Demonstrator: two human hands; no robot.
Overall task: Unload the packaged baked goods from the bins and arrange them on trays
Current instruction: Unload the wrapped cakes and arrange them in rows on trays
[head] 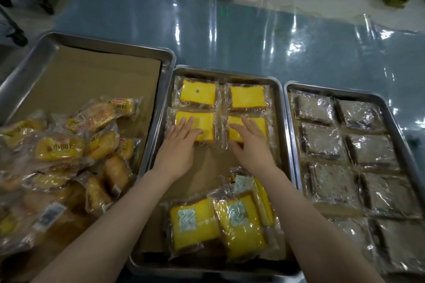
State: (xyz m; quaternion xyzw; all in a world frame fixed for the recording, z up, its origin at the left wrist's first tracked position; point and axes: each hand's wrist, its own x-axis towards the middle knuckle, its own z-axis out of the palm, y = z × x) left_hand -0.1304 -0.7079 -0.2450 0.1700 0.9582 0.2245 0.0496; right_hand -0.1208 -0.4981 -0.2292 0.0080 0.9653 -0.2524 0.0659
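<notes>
Three steel trays sit side by side on a bench [253, 37] covered in glossy clear plastic. In the middle tray [281, 122], lined with brown paper, four wrapped yellow cake slices lie in two rows at the far end. The left hand [178, 145] rests flat, fingers spread, on the near-left slice [204, 125]; the right hand [250, 142] lies open on the near-right slice [259, 125]. Neither hand grips anything. A loose pile of yellow cake packs [220, 220] lies at the near end of the same tray. The left tray [110, 45] holds a heap of small packaged breads [69, 151]. The right tray [340, 91] carries dark wrapped slices [349, 156] in two neat columns.
</notes>
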